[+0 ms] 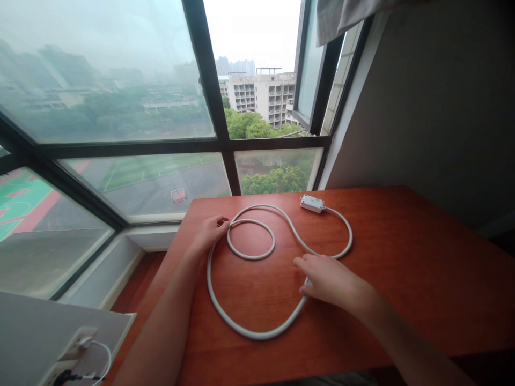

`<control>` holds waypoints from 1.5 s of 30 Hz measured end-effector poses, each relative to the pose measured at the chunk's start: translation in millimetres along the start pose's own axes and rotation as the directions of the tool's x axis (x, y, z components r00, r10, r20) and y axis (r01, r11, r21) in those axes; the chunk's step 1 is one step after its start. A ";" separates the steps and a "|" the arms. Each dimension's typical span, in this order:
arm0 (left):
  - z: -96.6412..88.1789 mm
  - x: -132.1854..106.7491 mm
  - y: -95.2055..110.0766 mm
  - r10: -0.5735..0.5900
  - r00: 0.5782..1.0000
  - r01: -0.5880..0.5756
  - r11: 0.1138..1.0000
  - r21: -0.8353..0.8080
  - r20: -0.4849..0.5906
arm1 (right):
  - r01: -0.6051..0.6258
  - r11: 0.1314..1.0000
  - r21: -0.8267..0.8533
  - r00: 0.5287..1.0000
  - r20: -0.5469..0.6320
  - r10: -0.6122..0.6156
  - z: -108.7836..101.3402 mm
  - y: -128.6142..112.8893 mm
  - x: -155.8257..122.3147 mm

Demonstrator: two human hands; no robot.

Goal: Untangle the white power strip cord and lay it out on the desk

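Observation:
A thick white cable (257,336) lies in loops on the reddish-brown wooden table. It runs out to a small white box-shaped unit (311,203) near the table's far edge. My left hand (211,231) is at the left side of the loops, its curled fingers closed on the cable where a small inner ring meets the large loop. Over the right side of the large loop is my right hand (328,276), with the cable loosely between thumb and fingers. The part of the cable under the right palm is hidden.
The wooden table (402,257) reaches to the window (225,145), whose upper right pane is swung open. A grey curtain (341,19) hangs above. At lower left, a wall socket (78,343) has plugs and a white cord. A dark wall stands at right.

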State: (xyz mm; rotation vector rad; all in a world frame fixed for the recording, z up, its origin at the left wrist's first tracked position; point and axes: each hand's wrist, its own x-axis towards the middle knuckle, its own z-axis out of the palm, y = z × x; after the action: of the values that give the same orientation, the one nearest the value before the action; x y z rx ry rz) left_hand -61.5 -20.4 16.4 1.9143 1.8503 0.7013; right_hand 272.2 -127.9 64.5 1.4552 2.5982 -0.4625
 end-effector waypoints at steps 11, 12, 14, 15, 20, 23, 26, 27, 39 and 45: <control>3.6 0.0 -7.4 -0.111 0.975 0.045 0.948 -0.315 -0.193 | 0.126 0.913 0.389 0.817 -0.563 0.127 -8.3 56.2 69.4; 4.4 -0.1 -7.6 -0.108 0.975 0.044 0.950 -0.309 -0.193 | 0.106 0.891 0.440 0.782 -0.591 0.199 -7.0 73.7 69.1; 6.2 0.3 -8.1 -0.096 0.978 0.042 0.962 -0.271 -0.188 | -0.001 0.854 0.521 0.661 -0.640 0.391 -0.2 112.5 64.2; 7.0 0.6 -8.5 -0.087 0.979 0.039 0.968 -0.249 -0.185 | -0.067 0.826 0.560 0.589 -0.646 0.486 5.2 132.0 60.3; 7.9 2.2 -9.7 -0.064 0.981 0.025 0.979 -0.205 -0.185 | -0.306 0.653 0.693 0.409 -0.523 0.748 38.5 198.0 45.9; 6.6 1.8 -8.5 -0.062 0.979 0.026 0.983 -0.180 -0.194 | -0.310 0.693 0.651 0.499 -0.509 0.701 49.7 204.1 49.1; 5.4 0.8 -6.2 -0.060 0.979 0.028 0.987 -0.161 -0.196 | -0.266 0.763 0.590 0.556 -0.553 0.621 52.9 197.6 56.4; 5.1 0.4 -5.4 -0.060 0.978 0.029 0.987 -0.157 -0.197 | -0.248 0.784 0.568 0.568 -0.571 0.593 53.1 194.5 58.9; 4.3 -0.6 -3.2 -0.041 0.979 0.015 0.991 -0.134 -0.198 | -0.165 0.876 0.452 0.620 -0.643 0.449 47.1 167.8 73.0; 8.2 2.1 -9.2 -0.047 0.977 0.017 0.990 -0.143 -0.208 | -0.378 0.828 0.414 0.748 -0.390 0.537 38.1 173.6 51.7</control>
State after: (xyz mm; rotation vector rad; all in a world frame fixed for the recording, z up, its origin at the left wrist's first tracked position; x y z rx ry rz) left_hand -64.0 -17.3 4.6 1.7751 1.8943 1.0306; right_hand 390.8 -13.7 -19.9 2.5492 2.4018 -0.4952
